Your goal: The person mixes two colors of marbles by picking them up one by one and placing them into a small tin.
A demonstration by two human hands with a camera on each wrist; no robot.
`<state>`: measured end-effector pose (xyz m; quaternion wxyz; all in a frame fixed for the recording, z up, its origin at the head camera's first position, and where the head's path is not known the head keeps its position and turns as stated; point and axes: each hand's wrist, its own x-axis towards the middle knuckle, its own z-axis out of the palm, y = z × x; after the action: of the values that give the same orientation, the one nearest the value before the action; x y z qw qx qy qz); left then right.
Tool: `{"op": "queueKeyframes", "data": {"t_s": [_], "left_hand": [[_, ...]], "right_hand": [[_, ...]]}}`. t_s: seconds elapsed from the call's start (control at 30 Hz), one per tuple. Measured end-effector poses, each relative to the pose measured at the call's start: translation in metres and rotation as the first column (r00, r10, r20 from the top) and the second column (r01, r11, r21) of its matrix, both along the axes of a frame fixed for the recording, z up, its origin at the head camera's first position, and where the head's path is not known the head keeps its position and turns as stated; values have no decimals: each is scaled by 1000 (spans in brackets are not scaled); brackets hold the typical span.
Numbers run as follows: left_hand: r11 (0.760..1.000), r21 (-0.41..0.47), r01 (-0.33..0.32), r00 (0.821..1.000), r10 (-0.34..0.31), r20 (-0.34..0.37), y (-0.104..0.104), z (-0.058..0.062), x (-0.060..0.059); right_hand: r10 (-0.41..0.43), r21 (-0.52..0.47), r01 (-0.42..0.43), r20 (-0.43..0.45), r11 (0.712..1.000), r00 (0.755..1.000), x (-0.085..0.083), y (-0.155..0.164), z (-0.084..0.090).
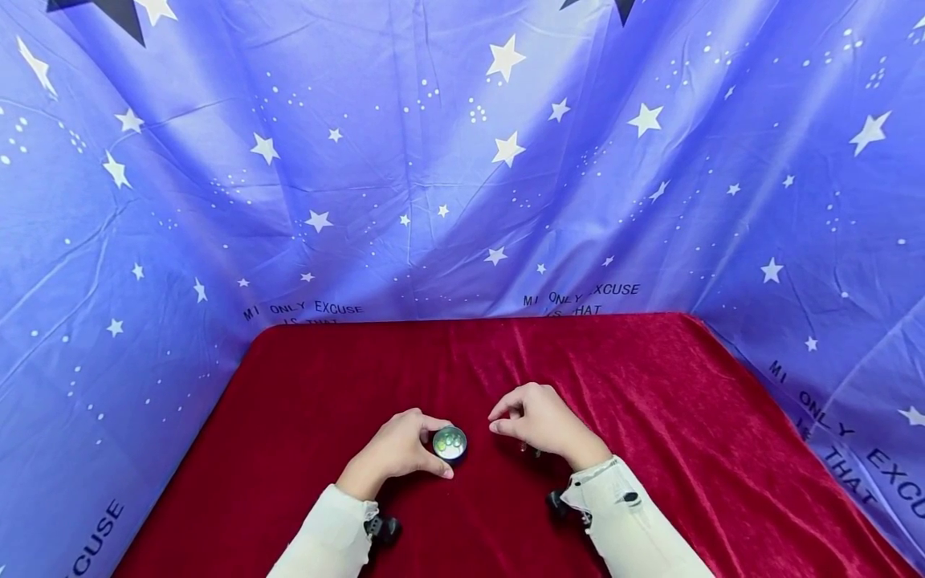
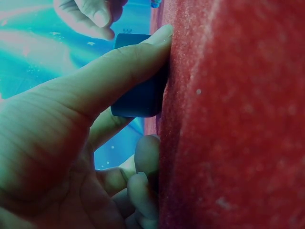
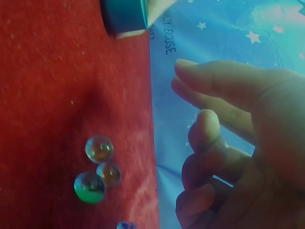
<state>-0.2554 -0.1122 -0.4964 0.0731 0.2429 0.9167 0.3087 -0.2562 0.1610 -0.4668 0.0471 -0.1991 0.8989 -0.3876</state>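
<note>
A small round tin with several greenish glass marbles in it stands on the red velvet cloth. My left hand grips it, thumb on the near side and fingers on the far side; the left wrist view shows the thumb pressed along the tin's dark wall. My right hand hovers just right of the tin with loosely bent fingers and nothing in them. Under it three clear marbles lie close together on the cloth, and a blue one peeks in at the frame's edge.
The red cloth covers a table, with bare cloth to the left, right and behind the hands. A blue star-printed backdrop hangs round the back and both sides. Small black wrist devices sit at both cuffs.
</note>
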Motion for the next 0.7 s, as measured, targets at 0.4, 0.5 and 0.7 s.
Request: {"op": "queueKeyframes", "data": {"t_s": [0.4, 0.5, 0.7], "left_hand": [[1000, 8, -10, 1000, 10, 17, 0, 0, 1], [1000, 3, -15, 1000, 15, 17, 0, 0, 1], [1000, 2, -24, 999, 23, 23, 0, 0, 1]], "right_hand": [[-27, 49, 29, -48, 998, 998, -6, 14, 2], [-37, 57, 40, -51, 998, 998, -7, 18, 2], [-58, 61, 59, -26, 996, 998, -8, 26, 2]]}}
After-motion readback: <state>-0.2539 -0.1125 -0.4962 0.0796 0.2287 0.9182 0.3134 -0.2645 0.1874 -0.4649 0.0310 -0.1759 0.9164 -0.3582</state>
